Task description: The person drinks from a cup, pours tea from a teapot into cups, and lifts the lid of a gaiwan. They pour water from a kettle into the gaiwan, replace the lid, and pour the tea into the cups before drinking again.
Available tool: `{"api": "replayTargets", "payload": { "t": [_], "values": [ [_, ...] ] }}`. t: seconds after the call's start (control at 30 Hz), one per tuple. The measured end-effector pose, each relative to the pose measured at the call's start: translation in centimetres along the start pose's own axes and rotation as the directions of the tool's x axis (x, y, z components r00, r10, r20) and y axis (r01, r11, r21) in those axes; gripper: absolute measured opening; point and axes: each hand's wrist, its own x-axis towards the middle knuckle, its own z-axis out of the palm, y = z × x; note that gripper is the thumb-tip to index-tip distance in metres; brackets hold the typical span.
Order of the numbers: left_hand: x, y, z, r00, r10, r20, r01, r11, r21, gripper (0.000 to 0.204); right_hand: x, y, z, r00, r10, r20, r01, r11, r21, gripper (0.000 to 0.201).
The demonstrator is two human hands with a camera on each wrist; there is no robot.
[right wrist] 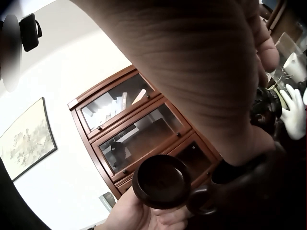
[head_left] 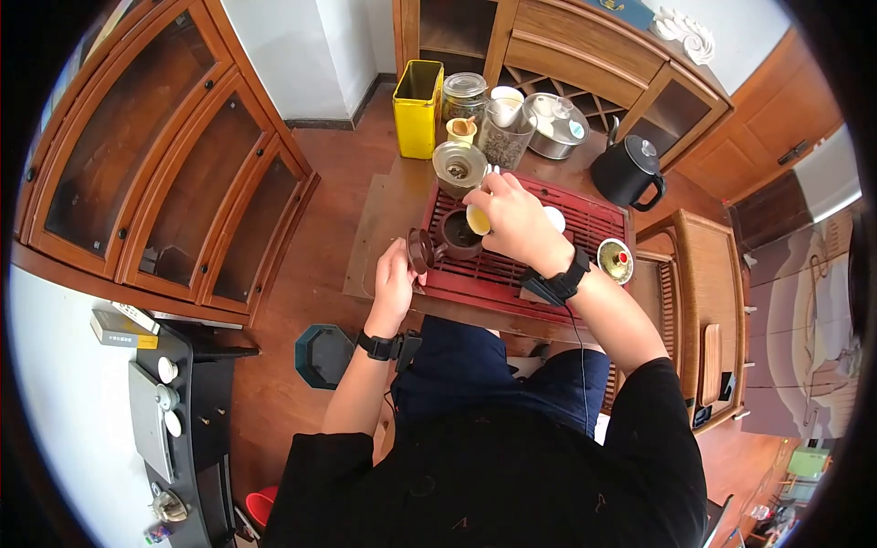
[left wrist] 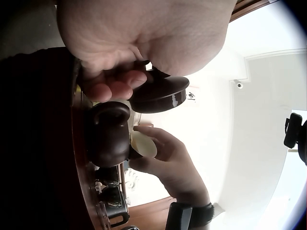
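Observation:
My left hand (head_left: 395, 285) grips a dark brown teapot lid (head_left: 419, 250), held tipped on its side left of the pot. In the left wrist view the lid's (left wrist: 160, 98) knob is hidden behind the fingers. A brown clay teapot (left wrist: 109, 139) stands uncovered on a red slatted tea tray (head_left: 475, 289), dark contents showing through its mouth. Above that mouth my right hand (head_left: 523, 219) pinches a small pale cup (head_left: 478, 220), tilted toward the pot, with a yellowish inside. The right wrist view shows the lid's hollow underside (right wrist: 163, 181); the cup is hidden there.
Behind the teapot stand a glass with a strainer (head_left: 459, 166), a yellow tin (head_left: 417, 114), glass jars (head_left: 505, 142) and a round metal container (head_left: 555, 128). A black kettle (head_left: 628, 172) is at the back right. A lidded bowl with a red knob (head_left: 615, 261) sits right of the tray.

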Motion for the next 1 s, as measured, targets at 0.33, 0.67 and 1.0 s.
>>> {"api": "replayTargets", "payload": {
  "t": [0.33,0.67,1.0],
  "values": [
    [0.0,0.1,0.1,1.000,0.003,-0.009,-0.003,1.000,0.013,0.041,0.1,0.2,0.6,0.951,-0.291,-0.104,0.267,0.943,-0.198,0.034],
    [0.0,0.3,0.0,1.000,0.004,0.012,-0.004,1.000,0.014,0.038,-1.7,3.1,-3.5,0.993,-0.002,-0.117,0.032,0.965,0.261,0.049],
    [0.0,0.2,0.1,1.000,-0.004,-0.022,0.005,1.000,0.000,0.037,-7.9,9.6,-6.2,0.943,0.333,0.006,-0.333,0.942,0.037,0.038]
  ]
}}
